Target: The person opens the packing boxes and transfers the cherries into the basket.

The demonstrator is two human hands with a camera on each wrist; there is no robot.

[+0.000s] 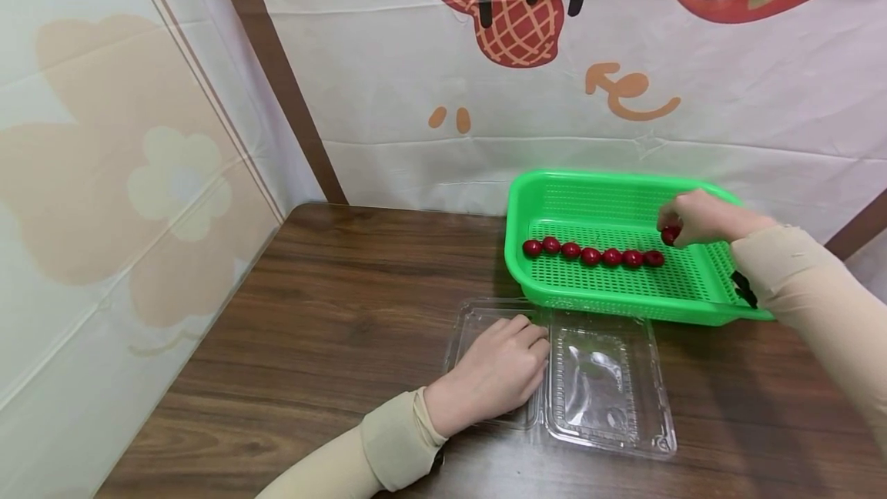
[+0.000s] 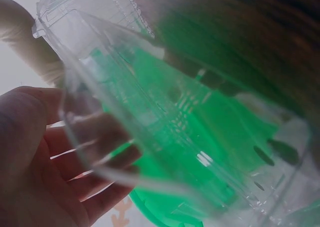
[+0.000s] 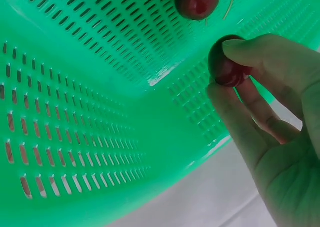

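Note:
My right hand (image 1: 703, 216) pinches a dark red cherry (image 3: 227, 62) between thumb and fingertips, over the right part of a green perforated plastic basket (image 1: 624, 309). A row of several cherries (image 1: 590, 256) lies across the basket floor, left of that hand. In front of the basket a clear plastic clamshell box (image 1: 596, 383) lies unfolded on the table. My left hand (image 1: 495, 366) rests on its left half, fingers loosely bent. The left wrist view shows that hand's fingers (image 2: 65, 152) spread, partly seen through the clear wall.
The basket stands at the back of a dark wooden table (image 1: 333, 345), close to a white printed cloth (image 1: 388, 60). Another pale cloth wall (image 1: 104, 214) runs along the table's left side. The box's far edge meets the basket's front.

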